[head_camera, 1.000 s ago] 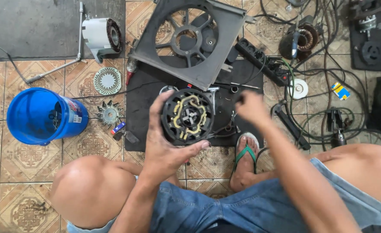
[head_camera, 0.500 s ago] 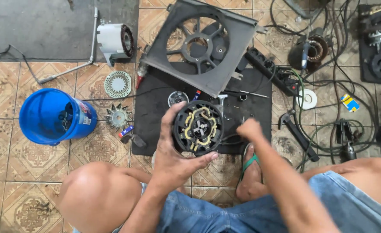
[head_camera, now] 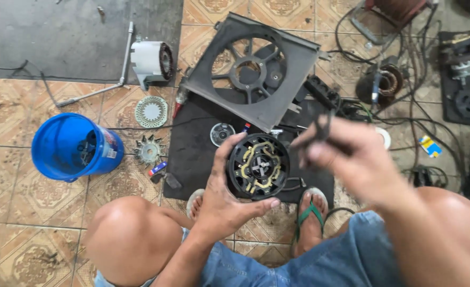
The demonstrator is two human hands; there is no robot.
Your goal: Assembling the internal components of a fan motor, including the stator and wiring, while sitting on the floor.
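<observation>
**Motor held, tool raised**

Our left hand (head_camera: 221, 204) cups the round black motor part (head_camera: 258, 166), fingers wrapped round its rim, over the black mat (head_camera: 192, 149). Our right hand (head_camera: 346, 159), at 3 o'clock, pinches a thin dark tool (head_camera: 320, 127); blurred. We judge a steady rim grip best.

My right hand (head_camera: 352, 159) is blurred, so I cannot tell exactly what the thin dark tool (head_camera: 320, 130) in my fingers is; it looks like pliers. My left hand (head_camera: 224, 199) covers the left side and the bottom of the round black motor part (head_camera: 259, 166). Inside the blue bucket (head_camera: 59, 154) some dark things lie, too small to name. The grey fan shroud (head_camera: 277, 90) hides a part of the black mat (head_camera: 192, 143). The picture's edge cuts off my right forearm and both knees.
</observation>
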